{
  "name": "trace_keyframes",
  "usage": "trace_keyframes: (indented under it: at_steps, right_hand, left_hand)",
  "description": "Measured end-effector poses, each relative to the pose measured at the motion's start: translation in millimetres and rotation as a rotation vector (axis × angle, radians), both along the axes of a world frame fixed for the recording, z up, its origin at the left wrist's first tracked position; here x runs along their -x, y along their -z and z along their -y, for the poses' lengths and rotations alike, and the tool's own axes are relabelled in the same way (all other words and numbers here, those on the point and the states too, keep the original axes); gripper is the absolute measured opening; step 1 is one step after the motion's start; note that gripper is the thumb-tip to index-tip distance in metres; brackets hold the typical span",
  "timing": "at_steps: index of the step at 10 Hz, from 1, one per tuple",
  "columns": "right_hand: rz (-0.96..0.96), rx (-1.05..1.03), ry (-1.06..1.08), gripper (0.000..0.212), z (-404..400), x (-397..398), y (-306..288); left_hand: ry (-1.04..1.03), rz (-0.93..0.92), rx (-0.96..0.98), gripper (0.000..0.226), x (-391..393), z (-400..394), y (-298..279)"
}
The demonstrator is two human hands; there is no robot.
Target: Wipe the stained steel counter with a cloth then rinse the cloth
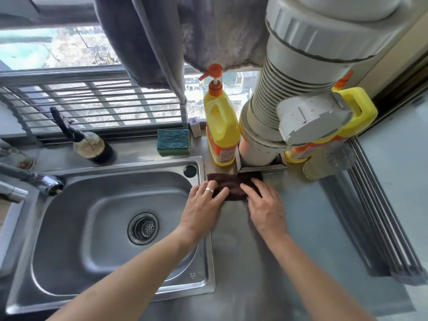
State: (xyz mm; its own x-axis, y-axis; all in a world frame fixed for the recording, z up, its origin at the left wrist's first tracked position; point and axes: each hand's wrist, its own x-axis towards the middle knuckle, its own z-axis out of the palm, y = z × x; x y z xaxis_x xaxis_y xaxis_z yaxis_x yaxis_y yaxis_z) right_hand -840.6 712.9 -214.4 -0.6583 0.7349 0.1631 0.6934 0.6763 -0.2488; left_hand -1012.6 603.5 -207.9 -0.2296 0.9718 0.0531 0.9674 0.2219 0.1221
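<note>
Head view: near counter (289, 262) edge bare, dull steel — stains hard to make out. Sink (203, 262) sits along the counter's left side, bowl dry-looking, handy for the rinse. Further in, left hand (203, 205) and right hand (266, 205) lie flat, fingers spread, pressing the cloth (231, 184) down, neither gripping it — likely to spread pressure for wiping. Cloth lies near the counter's back edge, just right of the sink's back right corner, touching the pipe (261, 144) base. Behind it a bottle (221, 126) stands at the back edge, sponge (173, 142) behind the sink. Wiping step under way, I'd judge; rinse not yet done.
</note>
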Motion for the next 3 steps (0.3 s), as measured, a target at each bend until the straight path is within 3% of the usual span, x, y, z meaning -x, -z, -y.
trace_keyframes:
  at_steps: [1,2,3]
  right_hand:
    - [0.01,0.13,-0.016,0.046,4,-4,-19]
    - [-0.136,0.322,0.016,0.045,12,1,-63]
    - [-0.542,0.317,0.02,0.029,24,-3,-139]
  left_hand:
    - [-0.016,0.052,0.107,0.053,-5,9,-23]
    - [-0.055,0.135,0.051,0.055,-12,20,-72]
    - [-0.114,0.247,-0.336,0.046,-3,46,-143]
